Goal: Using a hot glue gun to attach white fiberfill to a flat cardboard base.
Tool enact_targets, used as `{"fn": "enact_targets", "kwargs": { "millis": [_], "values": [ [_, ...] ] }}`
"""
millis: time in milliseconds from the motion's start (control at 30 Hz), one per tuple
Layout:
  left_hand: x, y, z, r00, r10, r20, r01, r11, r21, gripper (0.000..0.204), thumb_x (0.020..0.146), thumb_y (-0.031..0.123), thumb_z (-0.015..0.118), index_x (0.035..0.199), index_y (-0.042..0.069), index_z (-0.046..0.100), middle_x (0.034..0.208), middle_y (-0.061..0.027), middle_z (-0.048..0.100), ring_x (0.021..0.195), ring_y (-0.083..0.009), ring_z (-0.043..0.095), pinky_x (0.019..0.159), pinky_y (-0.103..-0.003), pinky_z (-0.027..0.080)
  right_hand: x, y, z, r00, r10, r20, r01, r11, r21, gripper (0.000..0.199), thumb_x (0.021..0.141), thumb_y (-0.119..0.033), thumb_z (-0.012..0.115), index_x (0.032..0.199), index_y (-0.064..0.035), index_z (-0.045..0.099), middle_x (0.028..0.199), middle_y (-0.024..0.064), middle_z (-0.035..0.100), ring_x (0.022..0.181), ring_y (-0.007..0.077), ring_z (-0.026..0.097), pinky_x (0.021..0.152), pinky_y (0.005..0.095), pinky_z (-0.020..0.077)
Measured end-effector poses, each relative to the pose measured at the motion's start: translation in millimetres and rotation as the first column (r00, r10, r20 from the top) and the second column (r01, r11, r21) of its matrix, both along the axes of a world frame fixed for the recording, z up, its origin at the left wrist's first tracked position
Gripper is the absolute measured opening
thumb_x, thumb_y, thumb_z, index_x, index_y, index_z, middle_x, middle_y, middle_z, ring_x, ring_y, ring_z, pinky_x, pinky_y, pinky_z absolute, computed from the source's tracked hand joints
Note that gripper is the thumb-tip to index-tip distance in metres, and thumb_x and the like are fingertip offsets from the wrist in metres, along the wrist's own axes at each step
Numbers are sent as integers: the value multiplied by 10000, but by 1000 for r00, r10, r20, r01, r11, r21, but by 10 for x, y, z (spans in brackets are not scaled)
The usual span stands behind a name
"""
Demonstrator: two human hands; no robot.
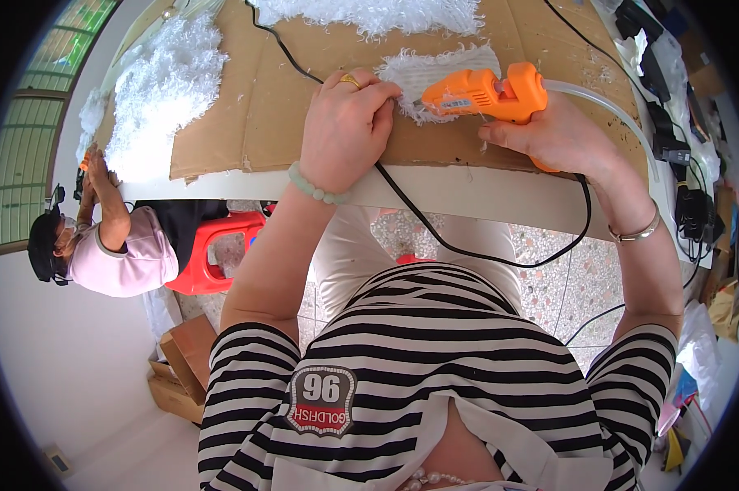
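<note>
My right hand (572, 135) is wrapped round the grip of an orange hot glue gun (513, 96). A long clear glue stick (611, 98) curves out of the gun's back end. The nozzle points left, at the near-left part of a small white fringed fabric piece (435, 67) with a ribbed surface. My left hand (345, 127) is closed, thumb and forefinger pinching the left edge of that fabric beside the nozzle. Its other fingers are curled, and the pinched bit is mostly hidden.
Brown cardboard (263, 123) covers the white table. Shaggy white fabric (169, 78) lies at left, more (377, 15) at the far edge. A black cord (435, 229) loops below my hands. A co-worker (124, 254) sits at left near a red stool (210, 258). Plugs and cables (693, 213) crowd the right.
</note>
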State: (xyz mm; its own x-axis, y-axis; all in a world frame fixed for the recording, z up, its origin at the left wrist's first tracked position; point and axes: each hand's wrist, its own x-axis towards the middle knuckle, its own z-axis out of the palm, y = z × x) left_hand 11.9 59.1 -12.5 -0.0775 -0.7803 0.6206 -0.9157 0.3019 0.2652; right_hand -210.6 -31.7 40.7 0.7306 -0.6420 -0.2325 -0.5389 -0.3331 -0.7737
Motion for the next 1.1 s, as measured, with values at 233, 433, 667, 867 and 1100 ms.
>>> {"fn": "enact_targets", "kwargs": {
  "millis": [233,433,667,867,1100],
  "values": [
    [8,13,27,1000,-8,-3,8,1000,1,110,727,1,569,794,57,635,682,-72,589,685,-242,579,787,-377,447,-31,-20,-57,997,-9,72,6,999,42,287,774,-213,700,974,-29,607,774,-6,597,706,83,515,673,233,437],
    [3,51,101,980,81,-184,-78,997,19,59,742,6,601,772,53,582,684,-69,593,640,-249,573,758,-390,454,-90,-2,15,996,-59,73,52,994,92,281,771,-196,706,980,-30,615,792,-17,593,712,69,509,667,227,438],
    [-122,-46,564,997,7,-82,-34,944,-328,113,711,40,653,781,66,568,674,-47,583,649,-239,553,698,-352,439,-129,-3,-46,986,-61,153,49,995,84,263,762,-205,720,930,-36,606,780,-24,579,707,66,503,661,226,436],
    [-554,-351,871,913,-352,-204,330,934,-135,116,752,137,635,823,46,643,798,-86,618,733,-239,573,695,-332,454,-81,47,10,987,-39,155,23,994,105,244,765,-190,715,930,-46,609,807,-8,604,728,88,552,673,240,460],
    [-870,-573,1536,927,-371,-56,310,673,672,339,818,324,618,1027,58,641,1015,-146,649,927,-253,632,793,-370,495,-23,80,17,961,-60,271,2,978,209,206,798,-141,674,938,-9,599,872,45,619,726,138,592,640,262,490]
  ]
}}
